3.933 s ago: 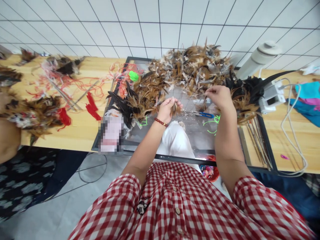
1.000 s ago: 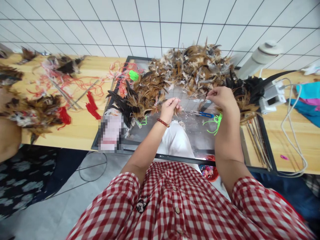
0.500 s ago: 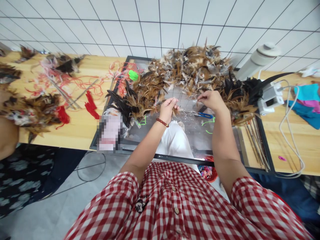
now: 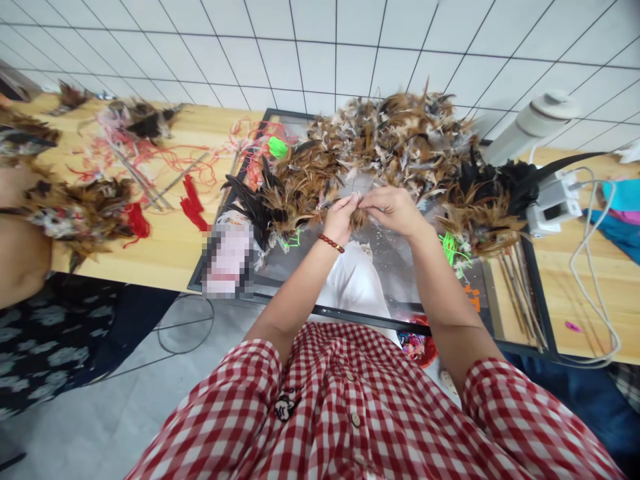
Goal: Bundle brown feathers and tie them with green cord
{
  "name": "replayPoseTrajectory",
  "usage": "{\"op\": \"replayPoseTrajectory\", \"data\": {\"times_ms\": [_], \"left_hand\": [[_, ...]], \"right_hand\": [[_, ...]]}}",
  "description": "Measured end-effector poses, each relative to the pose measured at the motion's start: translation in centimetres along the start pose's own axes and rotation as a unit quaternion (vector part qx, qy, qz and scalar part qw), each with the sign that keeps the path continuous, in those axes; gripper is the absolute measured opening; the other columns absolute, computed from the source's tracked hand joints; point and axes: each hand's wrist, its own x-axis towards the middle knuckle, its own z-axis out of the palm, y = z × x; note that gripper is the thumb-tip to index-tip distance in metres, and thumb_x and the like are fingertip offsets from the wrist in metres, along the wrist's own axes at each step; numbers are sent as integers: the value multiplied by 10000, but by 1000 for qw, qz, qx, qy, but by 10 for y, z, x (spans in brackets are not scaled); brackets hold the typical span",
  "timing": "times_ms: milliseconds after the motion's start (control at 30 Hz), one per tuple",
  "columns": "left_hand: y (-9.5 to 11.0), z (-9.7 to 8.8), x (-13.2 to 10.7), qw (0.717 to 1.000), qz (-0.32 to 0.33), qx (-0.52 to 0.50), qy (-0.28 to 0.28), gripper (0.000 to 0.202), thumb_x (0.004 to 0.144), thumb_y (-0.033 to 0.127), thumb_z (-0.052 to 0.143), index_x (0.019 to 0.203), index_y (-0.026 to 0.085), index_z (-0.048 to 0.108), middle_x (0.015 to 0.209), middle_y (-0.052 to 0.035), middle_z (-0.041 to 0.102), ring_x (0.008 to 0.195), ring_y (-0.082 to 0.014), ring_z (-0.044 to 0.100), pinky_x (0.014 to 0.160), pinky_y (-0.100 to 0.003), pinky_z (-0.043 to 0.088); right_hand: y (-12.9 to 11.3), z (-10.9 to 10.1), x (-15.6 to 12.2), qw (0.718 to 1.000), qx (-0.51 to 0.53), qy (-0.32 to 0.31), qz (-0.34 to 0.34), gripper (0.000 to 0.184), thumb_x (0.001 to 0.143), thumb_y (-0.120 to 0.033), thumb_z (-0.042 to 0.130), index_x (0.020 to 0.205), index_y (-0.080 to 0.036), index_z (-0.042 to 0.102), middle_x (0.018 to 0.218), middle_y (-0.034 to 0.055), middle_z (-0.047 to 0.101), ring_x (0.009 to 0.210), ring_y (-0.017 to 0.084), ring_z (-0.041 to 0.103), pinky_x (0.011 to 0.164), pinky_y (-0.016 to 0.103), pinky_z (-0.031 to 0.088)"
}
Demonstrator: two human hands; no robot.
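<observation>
My left hand [image 4: 341, 219], a beaded bracelet on its wrist, is closed in a pinch over the glass-topped frame. From its fingertips hangs a small tuft of brown feathers [image 4: 358, 217]. Its pale upper end is between the fingers. My right hand [image 4: 393, 211] meets it from the right, thumb and forefinger pinched at that end; whatever is between them is too small to make out. Just beyond both hands rises a large heap of brown and white feathers [image 4: 385, 137]. Bright green string [image 4: 454, 250] lies to the right of my right forearm.
Black feathers [image 4: 493, 183] lie right of the heap, near a white flask [image 4: 533, 127] and a white charger [image 4: 555, 203] with a cable. Thin sticks [image 4: 523, 293] rest at the frame's right side. Red thread [image 4: 193, 203] lies on the left. Another person's arm [image 4: 23, 260] holds feathers at far left.
My right hand has moved left from beside the blue-handled snips to my left fingertips. The snips are now hidden under my right arm. The view has shifted slightly.
</observation>
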Motion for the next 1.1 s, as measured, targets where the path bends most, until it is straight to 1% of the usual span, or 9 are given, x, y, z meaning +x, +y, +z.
{"op": "replayPoseTrajectory", "data": {"times_ms": [133, 200, 367, 500, 667, 767, 900, 1000, 1100], "left_hand": [[1, 1, 0, 1000, 5, -1, -3, 122, 727, 187, 857, 802, 151, 768, 852, -29, 790, 1037, -168, 735, 1087, -325, 478], [1, 1, 0, 1000, 12, -3, -7, 122, 727, 188, 857, 793, 154, 760, 833, -15, 781, 952, -140, 732, 1049, -300, 490], [3, 3, 0, 999, 28, 24, -24, 158, 806, 186, 805, 706, 151, 687, 709, 33, 701, 688, -67, 642, 807, -214, 518], [3, 5, -1, 997, 43, 69, -3, 193, 867, 229, 762, 722, 160, 655, 668, 45, 654, 636, -61, 607, 704, -191, 493], [6, 7, -10, 983, 75, 158, -60, 267, 892, 267, 746, 677, 165, 626, 591, 44, 603, 562, -58, 556, 631, -184, 464], [10, 10, -15, 979, 70, 173, -76, 259, 888, 263, 749, 681, 164, 631, 580, 42, 593, 544, -60, 542, 604, -190, 457], [11, 10, -16, 980, 47, 162, -102, 210, 869, 265, 771, 727, 159, 658, 584, 45, 594, 530, -67, 546, 593, -207, 470], [10, 7, -15, 977, 42, 168, -122, 227, 877, 281, 766, 720, 150, 668, 567, 42, 597, 512, -60, 547, 572, -194, 452], [11, 4, -14, 971, 34, 186, -144, 278, 872, 317, 776, 683, 144, 668, 547, 31, 600, 496, -56, 541, 547, -183, 427]], "right_hand": [[1, 4, 0, 999, -34, -6, 11, 279, 940, -189, 533, 985, -234, 804, 955, 51, 799, 899, 189, 719, 852, 322, 535], [-1, 5, 0, 999, -41, -8, 12, 284, 940, -190, 530, 985, -237, 806, 946, 54, 784, 884, 191, 700, 830, 327, 519], [-7, 6, 1, 997, -51, 9, 56, 259, 917, -234, 570, 947, -259, 826, 909, 70, 696, 836, 202, 623, 761, 349, 465], [-10, 1, 3, 994, 25, 7, 102, 206, 895, -353, 647, 963, -269, 822, 893, 59, 679, 797, 201, 590, 746, 351, 475], [-9, -3, 5, 975, 74, 84, 192, 304, 895, -516, 662, 967, -254, 799, 805, 37, 684, 701, 168, 550, 679, 310, 462], [-8, -3, 6, 970, 110, 90, 198, 305, 871, -517, 693, 852, -223, 773, 774, 37, 681, 680, 160, 550, 678, 312, 460], [-3, -2, 5, 960, 170, 104, 196, 309, 861, -500, 703, 755, -211, 717, 769, 35, 674, 741, 170, 597, 754, 332, 491], [2, -1, 4, 943, 230, 98, 219, 354, 810, -571, 742, 821, -219, 714, 785, 23, 665, 744, 169, 614, 746, 331, 513], [5, -1, 1, 930, 288, 53, 223, 465, 761, -659, 768, 960, -240, 732, 836, 13, 671, 723, 159, 622, 722, 326, 535]]}}
